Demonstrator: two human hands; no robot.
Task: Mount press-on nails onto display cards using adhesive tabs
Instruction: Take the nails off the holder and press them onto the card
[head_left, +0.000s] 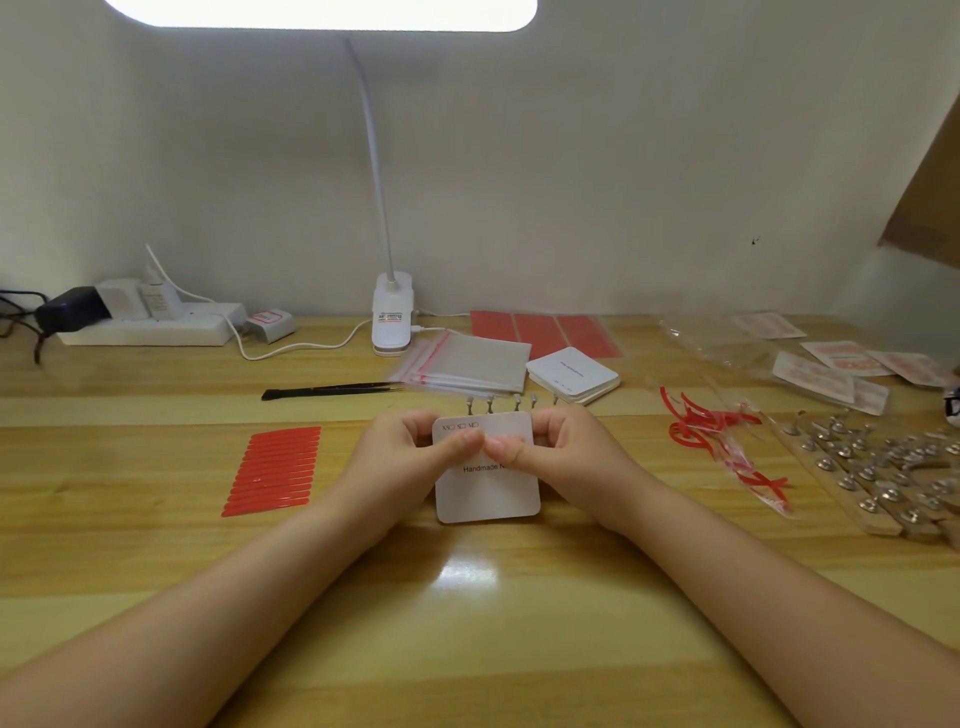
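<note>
Forearms stretched over pale wooden table, meeting at centre. Left hand and right hand both pinching white rounded display card printed "Handmade", thumbs pressed on its face, fingers curled behind; card tilted up off table. Row of small silvery press-on nails just beyond card's top edge. Sheet of red adhesive strips left; peeled red backing scraps right. Farther: black tweezers, clear zip bags, stack of white cards, white clip lamp.
</note>
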